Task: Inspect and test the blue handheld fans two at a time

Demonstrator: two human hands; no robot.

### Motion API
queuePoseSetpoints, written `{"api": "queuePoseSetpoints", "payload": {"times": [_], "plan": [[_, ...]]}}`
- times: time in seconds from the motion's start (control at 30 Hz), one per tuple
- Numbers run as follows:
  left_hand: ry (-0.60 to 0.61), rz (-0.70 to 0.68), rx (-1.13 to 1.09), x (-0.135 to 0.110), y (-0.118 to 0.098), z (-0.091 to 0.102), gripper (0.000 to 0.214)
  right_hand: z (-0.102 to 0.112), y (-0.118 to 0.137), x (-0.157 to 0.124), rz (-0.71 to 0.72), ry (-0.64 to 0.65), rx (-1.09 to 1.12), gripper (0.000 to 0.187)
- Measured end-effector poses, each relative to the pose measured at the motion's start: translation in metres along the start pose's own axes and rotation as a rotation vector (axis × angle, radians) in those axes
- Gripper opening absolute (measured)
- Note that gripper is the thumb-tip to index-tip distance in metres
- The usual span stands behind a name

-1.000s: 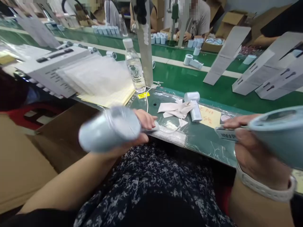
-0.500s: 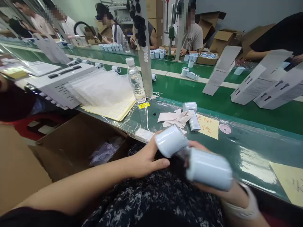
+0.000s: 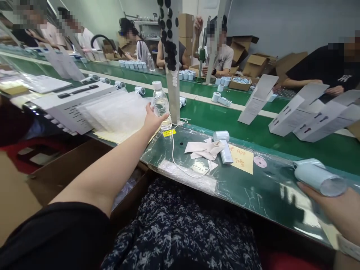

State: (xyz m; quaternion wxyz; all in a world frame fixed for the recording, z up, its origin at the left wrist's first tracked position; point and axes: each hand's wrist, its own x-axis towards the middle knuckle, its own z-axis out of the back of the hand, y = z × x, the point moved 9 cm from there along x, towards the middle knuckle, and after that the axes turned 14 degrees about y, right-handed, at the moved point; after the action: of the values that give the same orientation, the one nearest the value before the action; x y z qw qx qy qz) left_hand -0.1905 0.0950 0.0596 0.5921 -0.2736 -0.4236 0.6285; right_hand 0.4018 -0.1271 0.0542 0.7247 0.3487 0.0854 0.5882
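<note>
My left hand (image 3: pixel 154 119) reaches forward with fingers and thumb apart. It is right at the edge of a stack of clear plastic bags (image 3: pixel 112 110), its thumb across the front of a water bottle (image 3: pixel 161 101); whether it touches either I cannot tell. At the right, my right hand (image 3: pixel 334 204) grips a pale blue cylindrical device (image 3: pixel 317 178) just over the green table; the palm side is hidden. A similar device (image 3: pixel 225 152) lies mid-table beside a crumpled pale cloth (image 3: pixel 204 150).
A metal post (image 3: pixel 173 93) rises behind the bottle. Tall white boxes (image 3: pixel 287 114) stand open on the green conveyor (image 3: pixel 202 112). A yellow note (image 3: pixel 242 159) and a white cable (image 3: pixel 182 170) lie on the table. Co-workers sit across the line. An open carton (image 3: pixel 81 165) is below left.
My left hand has come away from the pale blue device and stretched forward to the bags and bottle. My right hand has carried the device off to the right.
</note>
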Motion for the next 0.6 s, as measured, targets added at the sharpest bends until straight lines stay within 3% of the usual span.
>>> {"api": "queuePoseSetpoints", "payload": {"times": [0.07, 0.13, 0.23, 0.33, 0.47, 0.6], "plan": [[0.018, -0.001, -0.016, 0.007, 0.001, -0.006, 0.088, -0.032, 0.028, -0.004, -0.064, 0.133, 0.305, 0.026], [0.011, -0.022, 0.124, 0.004, -0.006, -0.003, 0.075, -0.069, 0.051, -0.006, -0.082, 0.269, 0.609, 0.036], [0.102, -0.172, 0.455, -0.014, -0.031, 0.0, 0.072, -0.1, 0.05, -0.002, -0.139, 0.227, 0.949, 0.03], [0.256, -0.349, 0.73, -0.041, -0.054, -0.006, 0.068, -0.113, 0.027, 0.001, -0.187, 0.142, 1.22, 0.025], [0.477, -0.508, 1.057, -0.076, -0.069, -0.032, 0.058, -0.118, 0.007, -0.001, -0.289, 0.1, 1.338, 0.026], [0.496, -0.628, 1.142, -0.09, -0.084, -0.05, 0.051, -0.12, 0.01, -0.007, -0.344, 0.098, 1.407, 0.031]]}}
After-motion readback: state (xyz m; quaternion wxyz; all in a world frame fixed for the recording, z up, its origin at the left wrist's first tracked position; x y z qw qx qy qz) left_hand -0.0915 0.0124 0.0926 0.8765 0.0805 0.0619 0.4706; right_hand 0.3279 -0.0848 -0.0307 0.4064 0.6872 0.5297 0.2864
